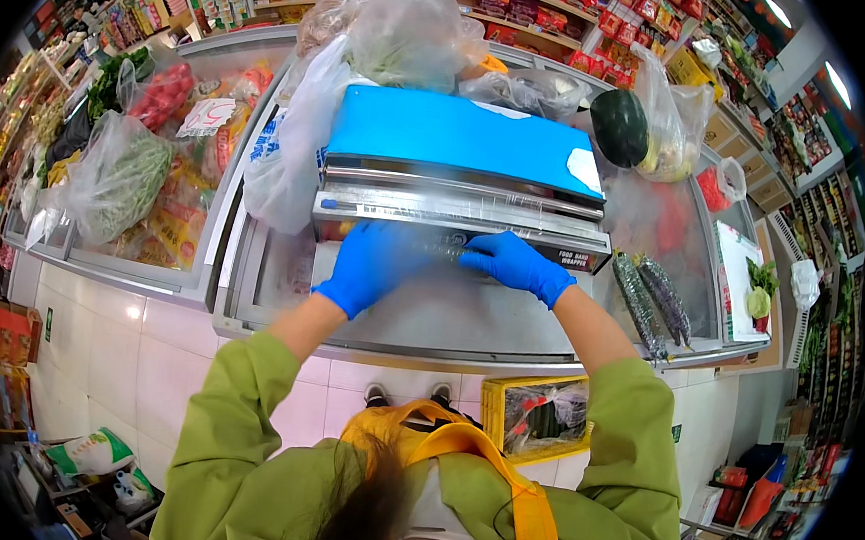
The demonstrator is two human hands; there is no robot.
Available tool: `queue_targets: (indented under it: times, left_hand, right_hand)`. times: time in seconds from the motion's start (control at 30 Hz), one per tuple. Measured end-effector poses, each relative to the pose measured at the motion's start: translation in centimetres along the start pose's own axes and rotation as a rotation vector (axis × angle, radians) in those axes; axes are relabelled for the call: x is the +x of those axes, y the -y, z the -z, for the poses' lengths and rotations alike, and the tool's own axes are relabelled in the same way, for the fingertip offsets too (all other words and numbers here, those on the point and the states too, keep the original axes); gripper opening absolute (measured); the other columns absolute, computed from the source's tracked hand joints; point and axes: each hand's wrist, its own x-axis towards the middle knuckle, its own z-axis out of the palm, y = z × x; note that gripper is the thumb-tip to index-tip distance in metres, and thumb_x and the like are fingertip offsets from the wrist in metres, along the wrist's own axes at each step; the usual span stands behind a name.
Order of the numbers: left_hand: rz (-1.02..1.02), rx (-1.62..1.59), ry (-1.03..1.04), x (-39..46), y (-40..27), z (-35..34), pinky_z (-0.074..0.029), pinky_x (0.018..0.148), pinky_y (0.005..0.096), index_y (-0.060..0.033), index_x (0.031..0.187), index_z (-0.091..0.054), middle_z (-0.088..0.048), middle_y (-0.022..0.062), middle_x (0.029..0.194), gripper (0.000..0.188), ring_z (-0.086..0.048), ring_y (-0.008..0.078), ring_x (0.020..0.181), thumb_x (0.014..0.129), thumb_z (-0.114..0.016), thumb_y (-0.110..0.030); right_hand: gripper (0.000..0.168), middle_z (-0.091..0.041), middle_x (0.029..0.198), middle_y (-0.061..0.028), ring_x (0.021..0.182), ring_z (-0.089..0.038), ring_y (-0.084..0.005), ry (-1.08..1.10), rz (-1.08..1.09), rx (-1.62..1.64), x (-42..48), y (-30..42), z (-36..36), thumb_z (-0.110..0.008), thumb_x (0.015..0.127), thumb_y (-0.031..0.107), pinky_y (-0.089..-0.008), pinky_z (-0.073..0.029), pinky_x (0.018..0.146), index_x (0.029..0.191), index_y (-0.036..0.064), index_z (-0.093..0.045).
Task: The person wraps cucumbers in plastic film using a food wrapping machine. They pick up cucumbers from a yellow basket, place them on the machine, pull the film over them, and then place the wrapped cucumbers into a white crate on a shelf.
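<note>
A food hand wrapper (407, 205) with a blue top (456, 134) stands on the glass-topped chest freezer (428, 344) before me. Clear film lies across its metal bars. My left hand (369, 266), in a blue glove, is blurred at the wrapper's front left. My right hand (518, 264), gloved alike, is at the front, its fingers pointing left near the wrapper's lower edge. Something clear, perhaps film, shows between the hands, but blur hides whether either one grips it. Two film-wrapped dark cucumbers (653, 302) lie on the glass to the right.
Behind the wrapper sit bagged vegetables (409, 38) and a dark round melon (619, 128). A white plastic bag (283, 164) touches its left side. Leafy greens lie on a white box (736, 281) at right. A yellow crate (494, 422) stands on the floor near my feet.
</note>
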Motion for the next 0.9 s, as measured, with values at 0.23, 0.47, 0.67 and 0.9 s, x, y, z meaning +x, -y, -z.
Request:
queue_targets:
  times: [0.23,0.47,0.67,0.9]
  left_hand:
    - [0.738,-1.256,-0.172,-8.0,-6.2,-3.2,-0.047,0.078,0.036,-0.0055,0.107,-0.062,-0.062,0.01,0.097,0.024,-0.059,0.0236,0.088,0.084,-0.06,-0.013]
    - [0.832,-2.107,-0.542,-5.0,-2.5,-17.8,-0.047,0.079,0.0306,-0.0016,0.114,-0.057,-0.06,0.0076,0.103,0.029,-0.057,0.0141,0.09,0.092,-0.056,-0.021]
    - [1.151,-2.129,-0.906,-0.6,-7.7,-8.3,-0.046,0.075,0.0262,-0.0041,0.109,-0.06,-0.059,0.0004,0.096,0.025,-0.055,0.0104,0.083,0.091,-0.057,-0.022]
    - [1.328,-1.861,-0.797,-0.8,-5.8,-10.1,-0.046,0.074,0.0237,-0.0068,0.119,-0.054,-0.057,0.0005,0.109,0.036,-0.055,0.0103,0.093,0.088,-0.062,-0.023]
  right_hand:
    - [0.039,-0.063,0.08,-0.0161,0.07,-0.056,-0.0181,0.09,0.014,0.121,0.6,0.0,1.2,-0.057,0.089,0.038,-0.0335,-0.046,0.069,0.096,0.0,-0.066]
    - [0.053,-0.062,0.082,-0.0117,0.075,-0.052,-0.0158,0.286,-0.196,0.179,2.5,1.1,3.1,-0.05,0.091,0.047,-0.032,-0.045,0.077,0.101,-0.002,-0.065]
    - [0.031,-0.065,0.087,-0.0172,0.074,-0.061,-0.0354,-0.07,-0.058,-0.463,-0.8,3.9,1.4,-0.058,0.087,0.034,-0.0382,-0.05,0.07,0.097,0.005,-0.065]
    - [0.025,-0.065,0.092,-0.0144,0.085,-0.063,-0.0305,-0.207,0.305,-0.508,8.0,10.1,0.2,-0.061,0.085,0.025,-0.0369,-0.05,0.074,0.103,0.007,-0.065]
